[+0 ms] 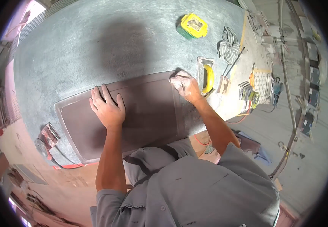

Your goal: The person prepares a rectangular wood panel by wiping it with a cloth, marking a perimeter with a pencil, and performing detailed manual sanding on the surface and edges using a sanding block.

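So the main piece here is a flat, rectangular dark brown panel with paler edges [152, 113], lying on a big grey-green worktable [65, 56], right in front of the person. Left hand [109, 109] is spread out on the panel, fingertips up by its far edge, not gripping anything. Right hand [186, 86] is bunched up at the panel's far right corner, fingers coated in white dust. Can't tell if there's a pad or rag tucked in there, or just curled fingers.

My two cents on doing this corner well: keep that left palm flat so the panel can't skate, go light with the right, and follow the edge rather than digging in at the point. I'd guess corners get overworked easily.

Also, watch the clutter. There's a yellow-handled hand tool [208, 78] just off the panel's right end, close to that right wrist, and a dusty corded power tool [49, 136] off its left end. The yellow-lidded green box [193, 26] is well beyond the far edge, so no bother.
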The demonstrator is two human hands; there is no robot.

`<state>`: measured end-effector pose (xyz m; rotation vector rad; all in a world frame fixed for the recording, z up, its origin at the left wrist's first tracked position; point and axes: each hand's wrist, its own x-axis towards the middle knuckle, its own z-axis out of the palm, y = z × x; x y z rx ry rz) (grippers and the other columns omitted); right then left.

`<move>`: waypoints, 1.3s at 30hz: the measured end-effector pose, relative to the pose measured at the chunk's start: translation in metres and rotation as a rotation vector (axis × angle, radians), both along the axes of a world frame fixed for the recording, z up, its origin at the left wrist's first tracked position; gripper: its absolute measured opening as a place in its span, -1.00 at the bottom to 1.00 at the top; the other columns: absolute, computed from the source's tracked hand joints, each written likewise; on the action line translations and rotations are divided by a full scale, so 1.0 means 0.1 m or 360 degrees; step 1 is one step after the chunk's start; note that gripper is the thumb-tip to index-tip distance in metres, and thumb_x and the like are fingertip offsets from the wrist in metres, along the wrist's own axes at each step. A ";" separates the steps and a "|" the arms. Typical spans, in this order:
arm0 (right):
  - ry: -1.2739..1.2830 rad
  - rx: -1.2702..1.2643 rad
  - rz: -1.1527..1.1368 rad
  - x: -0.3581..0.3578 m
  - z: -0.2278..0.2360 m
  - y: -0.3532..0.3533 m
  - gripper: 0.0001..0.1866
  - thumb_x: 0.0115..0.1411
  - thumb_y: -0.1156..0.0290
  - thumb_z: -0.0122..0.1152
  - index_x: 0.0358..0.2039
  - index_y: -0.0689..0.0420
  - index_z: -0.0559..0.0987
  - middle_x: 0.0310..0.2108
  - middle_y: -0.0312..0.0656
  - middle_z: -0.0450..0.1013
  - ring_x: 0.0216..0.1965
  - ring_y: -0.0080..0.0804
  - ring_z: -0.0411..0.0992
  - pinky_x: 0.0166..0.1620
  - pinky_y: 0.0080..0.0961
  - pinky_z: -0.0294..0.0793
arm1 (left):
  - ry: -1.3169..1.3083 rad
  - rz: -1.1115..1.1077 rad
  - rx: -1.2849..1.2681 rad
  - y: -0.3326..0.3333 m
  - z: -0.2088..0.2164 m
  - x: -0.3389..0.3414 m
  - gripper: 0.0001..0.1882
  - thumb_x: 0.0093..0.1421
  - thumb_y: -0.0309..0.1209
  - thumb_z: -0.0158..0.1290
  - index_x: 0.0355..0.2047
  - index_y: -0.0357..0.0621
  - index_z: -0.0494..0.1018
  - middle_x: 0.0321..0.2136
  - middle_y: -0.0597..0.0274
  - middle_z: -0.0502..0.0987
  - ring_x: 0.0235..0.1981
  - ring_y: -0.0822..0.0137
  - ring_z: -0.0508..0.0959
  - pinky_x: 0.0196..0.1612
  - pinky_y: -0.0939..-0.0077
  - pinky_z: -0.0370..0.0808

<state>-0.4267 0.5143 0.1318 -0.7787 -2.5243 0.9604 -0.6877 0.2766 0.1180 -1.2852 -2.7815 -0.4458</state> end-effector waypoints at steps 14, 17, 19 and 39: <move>-0.0345 -0.0012 0.0235 -0.08 0.19 0.16 -0.78 -0.03 0.62 0.25 -0.33 0.10 0.69 -0.28 -0.13 0.63 -0.21 0.00 0.58 -0.19 -0.18 0.59 | -0.0054 0.0058 -0.0006 0.01 0.02 -0.02 -0.27 0.36 -0.10 0.16 0.43 -0.18 0.32 0.41 -0.19 0.29 0.51 -0.15 0.20 0.51 -0.20 0.10; -0.0209 -0.0110 0.0057 -0.21 0.10 0.11 -0.77 -0.06 0.68 0.22 -0.37 0.13 0.67 -0.28 -0.13 0.63 -0.21 0.00 0.58 -0.17 -0.20 0.59 | -0.0023 0.0066 -0.0017 0.01 0.01 -0.03 -0.28 0.36 -0.10 0.15 0.43 -0.18 0.32 0.42 -0.17 0.29 0.51 -0.14 0.20 0.52 -0.19 0.11; -0.0220 -0.0028 0.0034 -0.24 0.20 0.04 -0.79 -0.06 0.69 0.21 -0.42 0.12 0.65 -0.29 -0.16 0.64 -0.23 -0.03 0.59 -0.18 -0.22 0.59 | -0.0068 0.0046 0.0014 -0.01 0.02 -0.01 -0.28 0.36 -0.10 0.14 0.43 -0.19 0.33 0.42 -0.17 0.29 0.51 -0.14 0.20 0.52 -0.19 0.11; -0.0205 -0.0057 -0.0034 -0.20 0.13 0.00 -0.79 -0.02 0.64 0.24 -0.36 0.12 0.70 -0.30 -0.07 0.59 -0.26 0.04 0.56 -0.22 -0.17 0.56 | -0.0030 0.0054 -0.0019 0.01 0.03 -0.01 -0.27 0.35 -0.10 0.16 0.43 -0.19 0.33 0.41 -0.18 0.29 0.50 -0.12 0.21 0.52 -0.19 0.10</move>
